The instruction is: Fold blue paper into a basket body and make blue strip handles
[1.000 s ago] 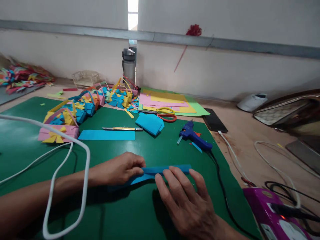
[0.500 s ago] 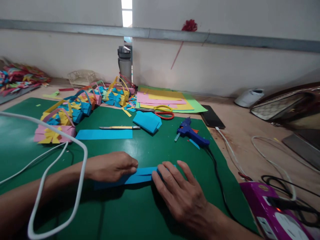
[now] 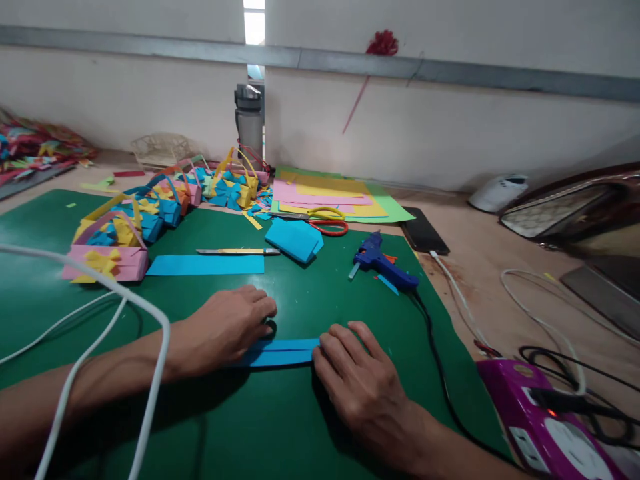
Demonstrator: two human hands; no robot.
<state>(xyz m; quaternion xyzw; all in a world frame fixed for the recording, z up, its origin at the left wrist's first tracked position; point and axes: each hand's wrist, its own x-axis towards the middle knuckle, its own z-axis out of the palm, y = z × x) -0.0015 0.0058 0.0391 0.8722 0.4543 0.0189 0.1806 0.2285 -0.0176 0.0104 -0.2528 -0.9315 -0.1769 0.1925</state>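
A folded blue paper strip point(image 3: 287, 353) lies lengthwise on a green cutting mat point(image 3: 270, 427), with a lengthwise slit or seam between its folded edges. My right hand point(image 3: 363, 390) is closed on the strip's right end, fingers bent over it and fingertips hidden. Over the left part hovers my left hand point(image 3: 235, 323), its fingers loosely curled and apart from the thumb, with nothing visible between them. That hand and wrist cover the strip's left end. Beyond lie a flat blue paper strip point(image 3: 207, 265), a craft knife point(image 3: 237, 251) and a folded blue paper piece point(image 3: 295, 240).
A blue glue gun point(image 3: 383, 263) with a black cord lies right of centre. Scissors point(image 3: 327, 223) rest by stacked coloured paper point(image 3: 340, 197). Several paper baskets point(image 3: 107, 260) stand at left. A white cable point(image 3: 159, 373) loops across my left forearm. A purple power strip point(image 3: 540, 413) sits right.
My left hand has lifted off the strip and its fingers have loosened. My right hand has shifted slightly right, still at the strip's right end. The view has tilted slightly.
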